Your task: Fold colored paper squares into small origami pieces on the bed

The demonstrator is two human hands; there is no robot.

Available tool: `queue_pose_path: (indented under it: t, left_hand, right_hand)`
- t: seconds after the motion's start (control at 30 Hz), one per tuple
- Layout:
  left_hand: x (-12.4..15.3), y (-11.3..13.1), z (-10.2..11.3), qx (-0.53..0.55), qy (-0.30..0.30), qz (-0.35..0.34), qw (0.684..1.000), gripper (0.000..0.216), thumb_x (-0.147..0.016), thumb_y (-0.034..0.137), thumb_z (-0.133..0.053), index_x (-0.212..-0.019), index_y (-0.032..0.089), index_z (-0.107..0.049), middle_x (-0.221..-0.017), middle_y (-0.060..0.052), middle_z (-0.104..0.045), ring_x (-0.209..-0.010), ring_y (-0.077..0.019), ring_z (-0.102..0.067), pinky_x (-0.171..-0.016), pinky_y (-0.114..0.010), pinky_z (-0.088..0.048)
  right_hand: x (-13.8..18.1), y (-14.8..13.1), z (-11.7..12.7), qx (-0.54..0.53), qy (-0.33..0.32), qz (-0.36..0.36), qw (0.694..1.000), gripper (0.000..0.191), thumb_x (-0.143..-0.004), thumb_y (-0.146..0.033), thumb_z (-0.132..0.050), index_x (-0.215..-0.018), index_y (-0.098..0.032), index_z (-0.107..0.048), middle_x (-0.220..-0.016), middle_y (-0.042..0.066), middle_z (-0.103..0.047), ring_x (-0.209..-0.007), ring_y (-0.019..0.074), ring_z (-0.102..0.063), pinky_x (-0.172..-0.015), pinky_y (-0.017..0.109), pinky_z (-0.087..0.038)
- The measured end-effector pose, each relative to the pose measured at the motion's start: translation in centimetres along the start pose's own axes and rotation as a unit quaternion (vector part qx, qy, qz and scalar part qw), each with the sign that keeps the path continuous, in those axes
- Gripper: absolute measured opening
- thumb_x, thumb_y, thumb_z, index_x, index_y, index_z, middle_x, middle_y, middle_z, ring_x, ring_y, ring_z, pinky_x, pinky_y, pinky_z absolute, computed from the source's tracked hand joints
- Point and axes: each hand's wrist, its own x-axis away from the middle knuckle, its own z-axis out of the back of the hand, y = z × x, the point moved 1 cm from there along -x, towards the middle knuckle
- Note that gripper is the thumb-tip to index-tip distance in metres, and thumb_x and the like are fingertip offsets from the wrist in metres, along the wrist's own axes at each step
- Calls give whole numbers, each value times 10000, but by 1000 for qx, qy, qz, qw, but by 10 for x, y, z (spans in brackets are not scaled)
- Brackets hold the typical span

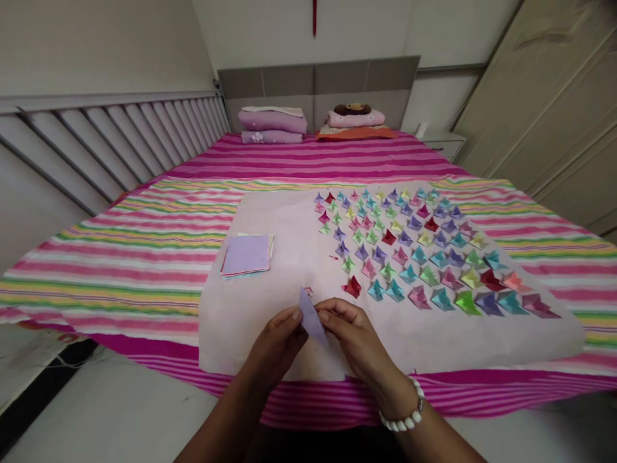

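Observation:
My left hand [279, 341] and my right hand [354, 334] pinch a small folded purple paper [311, 316] between them, just above the near edge of a pale pink sheet [270, 289] spread on the bed. Both hands have fingers closed on the paper. A white bead bracelet [405, 418] circles my right wrist. To the left of my hands lies a stack of square coloured papers [247, 254] with a purple one on top. To the right, several rows of small folded paper shapes [414, 251] in many colours cover the sheet.
The bed wears a striped pink, green and yellow cover [144, 251]. Folded pillows and bedding [272, 123] lie at the grey headboard. A slatted rail [120, 138] runs along the left, a wardrobe [554, 109] on the right, a nightstand [446, 143] beside it.

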Motion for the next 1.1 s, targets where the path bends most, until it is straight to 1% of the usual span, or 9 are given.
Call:
queue_pose_path:
  t: [0.23,0.4,0.53,0.67,0.77,0.83,0.93,1.0,1.1]
  left_hand:
    - [1,-1,-1,43,-9,16,999,166,-760,223,-716,-912,160,-690,-725,-23,-686,-669,-135,-615,-647,-245,-470]
    - [-1,-5,3,73,16,24,997,157,-706,215,-764,-816,180,-658,-747,-4,-695,-667,-116,-624,-642,-222,-474]
    - [-1,-6,5,53,45,27,997,215,-661,245,-795,-794,189,-636,-719,12,-671,-659,-108,-602,-656,-227,-472]
    - [-1,-4,3,-32,101,4,994,253,-619,269,-815,-758,173,-627,-650,35,-607,-601,-69,-536,-601,-177,-419]
    - [-2,-3,2,-130,116,-27,984,232,-651,308,-778,-781,169,-645,-617,41,-565,-570,-64,-484,-565,-173,-383]
    - [-2,-3,1,-228,132,-60,963,221,-682,319,-744,-824,170,-665,-621,37,-551,-567,-74,-472,-555,-188,-377]
    - [0,0,-3,-361,175,-154,903,231,-681,289,-731,-874,177,-670,-690,31,-538,-563,-83,-465,-546,-213,-388]
    - [2,1,-7,-404,166,-188,880,195,-749,301,-668,-906,185,-657,-698,27,-533,-571,-96,-484,-558,-229,-411]
    - [7,2,-14,-442,116,-181,871,234,-890,336,-481,-995,191,-632,-743,-6,-582,-669,-135,-557,-637,-264,-466]
  right_hand:
    - [0,1,-1,2,-5,1,1000,185,-685,-302,-788,-817,-188,-726,-643,-15,-629,-570,101,-533,-570,234,-438]
    - [0,-1,0,13,-6,3,1000,160,-717,-293,-751,-823,-179,-715,-672,-8,-627,-585,102,-534,-578,233,-441]
    - [0,-1,2,28,-7,6,1000,171,-712,-289,-736,-831,-173,-697,-654,-13,-610,-566,101,-522,-560,230,-435]
    - [0,-3,1,65,6,13,998,240,-671,-285,-756,-866,-178,-665,-629,-28,-598,-521,96,-499,-515,224,-418]
    - [-1,-4,1,116,24,18,993,233,-685,-309,-733,-845,-161,-651,-584,-33,-571,-477,85,-450,-478,216,-375]
    - [-2,-3,1,159,39,36,986,203,-712,-308,-697,-833,-153,-648,-549,-47,-518,-460,77,-404,-458,208,-333]
    - [-3,-1,1,241,64,96,964,129,-768,-258,-614,-837,-155,-650,-556,-56,-448,-470,82,-379,-450,209,-309]
    - [-3,-1,1,305,74,145,938,107,-786,-199,-561,-832,-165,-651,-600,-42,-452,-498,91,-409,-468,216,-334]
    - [-1,-2,0,384,76,200,898,131,-797,-145,-521,-812,-174,-648,-660,-16,-483,-541,106,-459,-502,227,-374]
